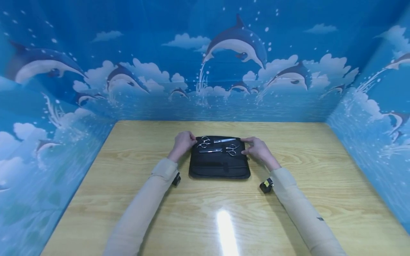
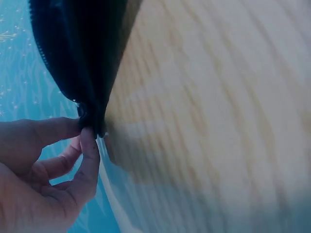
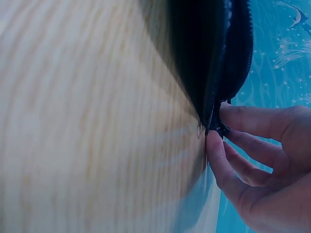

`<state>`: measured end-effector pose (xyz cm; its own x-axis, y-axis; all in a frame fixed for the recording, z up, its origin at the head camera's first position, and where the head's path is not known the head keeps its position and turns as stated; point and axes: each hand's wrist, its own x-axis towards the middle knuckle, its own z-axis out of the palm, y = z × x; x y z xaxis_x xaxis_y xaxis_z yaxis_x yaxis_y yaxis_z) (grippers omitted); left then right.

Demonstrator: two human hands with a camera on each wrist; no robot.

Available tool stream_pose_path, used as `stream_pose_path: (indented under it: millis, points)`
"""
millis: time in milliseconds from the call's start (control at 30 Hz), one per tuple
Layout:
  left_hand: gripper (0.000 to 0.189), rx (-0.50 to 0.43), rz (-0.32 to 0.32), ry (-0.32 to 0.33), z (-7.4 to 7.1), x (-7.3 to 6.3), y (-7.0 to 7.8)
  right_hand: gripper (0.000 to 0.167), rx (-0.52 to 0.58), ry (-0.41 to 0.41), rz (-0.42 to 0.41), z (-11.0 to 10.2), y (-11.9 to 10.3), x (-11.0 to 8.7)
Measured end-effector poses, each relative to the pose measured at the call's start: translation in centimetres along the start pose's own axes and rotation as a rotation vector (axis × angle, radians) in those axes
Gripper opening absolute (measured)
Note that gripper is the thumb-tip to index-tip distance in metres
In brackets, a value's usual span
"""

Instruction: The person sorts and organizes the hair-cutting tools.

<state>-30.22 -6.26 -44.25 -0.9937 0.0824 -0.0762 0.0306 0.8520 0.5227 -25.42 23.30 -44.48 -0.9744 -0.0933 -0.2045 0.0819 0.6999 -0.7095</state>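
A black zip case (image 1: 217, 162) lies flat on the wooden table, in the middle of the head view. Two pairs of silver scissors rest on its upper face: the far scissors (image 1: 224, 140) have their finger loops to the left, the near scissors (image 1: 211, 150) have theirs to the right. At the case's far left corner, my left hand (image 1: 184, 143) pinches the edge between thumb and fingertips. My right hand (image 1: 257, 148) pinches the far right corner, beside a small zip pull. Zipper teeth run along the case edge (image 3: 238, 48) in the right wrist view.
The light wood table (image 1: 205, 209) reaches out on all sides of the case. A blue dolphin-print backdrop (image 1: 179, 106) stands behind the table and along both sides. Black wrist cameras hang under both cuffs, the right camera (image 1: 266, 185) close above the table.
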Motion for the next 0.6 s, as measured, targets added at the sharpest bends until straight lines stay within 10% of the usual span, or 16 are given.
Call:
stream_pose_path:
  millis: [600]
  points:
    - [0.016, -0.014, -0.061, 0.018, -0.36, 0.12, 0.23, 0.063, 0.025, 0.008, 0.024, 0.06, 0.12, 0.10]
